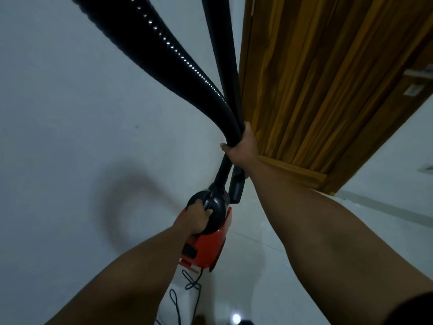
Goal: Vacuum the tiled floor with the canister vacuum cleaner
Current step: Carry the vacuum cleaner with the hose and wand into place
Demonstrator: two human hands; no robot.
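**Vacuum:** red body with a dark domed top, low in the centre of the view, above the tiled floor. Whether it rests on the tiles or hangs clear cannot be told.

**Left hand:** fingers curled tightly round the dark handle on top of the dome, knuckles toward the camera. The red body lies directly below and behind the fist.

**Hose:** black and ribbed. It rises from the dome, passes through the right hand and arcs up and left out of view.

**Tube:** a straight black tube beside the hose, meeting it at the right hand. Its lower end hangs just beside the dome.

**Right hand:** raised above the vacuum, fingers wrapped round hose and tube together and pressing them into one bundle. One fingertip shows at the bundle's left edge.

**Cord:** thin and black, looping below the rear of the vacuum.

**Surroundings:** a pale wall at left carries the hose's curved shadow. A ribbed wooden door stands at right, close behind the right hand.
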